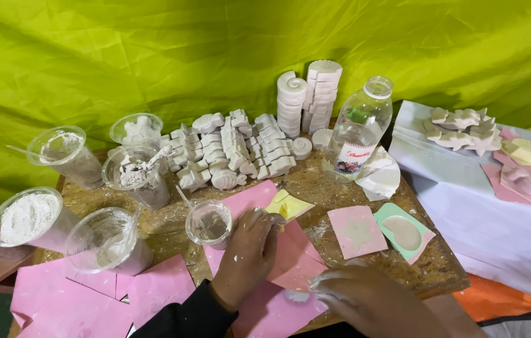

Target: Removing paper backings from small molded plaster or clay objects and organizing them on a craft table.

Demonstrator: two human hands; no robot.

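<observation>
My left hand (250,250), in a dark sleeve, lies on a pink mould (290,256) at the table's front. Its curled, plaster-smeared fingers grip the near edge of a yellow mould (289,205). Just left of the hand stands a small clear cup of grey plaster mix (210,224) with a stick in it. My right hand (365,297) is blurred at the bottom edge, palm down over pink moulds near a white blob (297,295). Whether it holds anything is unclear.
White plaster casts (234,150) lie in rows at the back, with two stacks (309,94) behind. A clear bottle (359,128) stands right. Cups of powder and mix (28,219) line the left. A pink star mould (356,230) and a green mould (403,230) lie right.
</observation>
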